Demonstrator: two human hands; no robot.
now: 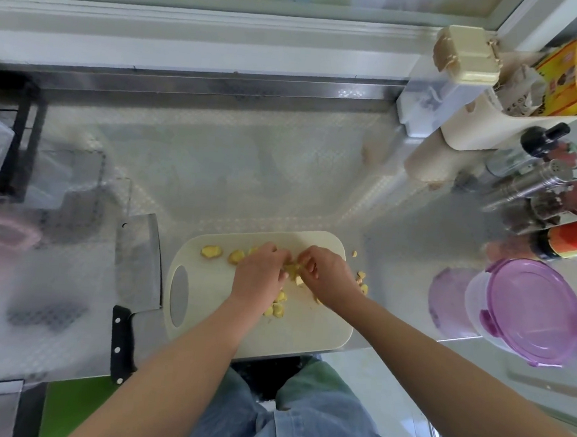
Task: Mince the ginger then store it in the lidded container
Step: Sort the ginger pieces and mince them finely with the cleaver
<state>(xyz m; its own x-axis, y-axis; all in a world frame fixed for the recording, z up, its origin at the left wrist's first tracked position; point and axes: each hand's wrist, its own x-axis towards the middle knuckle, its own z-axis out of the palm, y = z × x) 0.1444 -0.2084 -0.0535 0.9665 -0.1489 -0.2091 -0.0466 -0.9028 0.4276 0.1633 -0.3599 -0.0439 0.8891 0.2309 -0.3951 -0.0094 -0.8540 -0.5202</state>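
Steel counter (248,181), cutting board (306,332), cleaver (138,269) (left), lidded container (533,310)

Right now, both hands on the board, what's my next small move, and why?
Probably draw the stray ginger slices near the cutting board handle hole into the pile between left hand and right hand: pieces lie scattered and coarse, cleaver idle alongside.

Bright, diffuse daylight enters from twelve o'clock, laying hazy glare over the steel counter (249,168). Shadows are faint. Wide-angle distortion bends the edges; the lidded container (533,310) at three o'clock looks soft and stretched.
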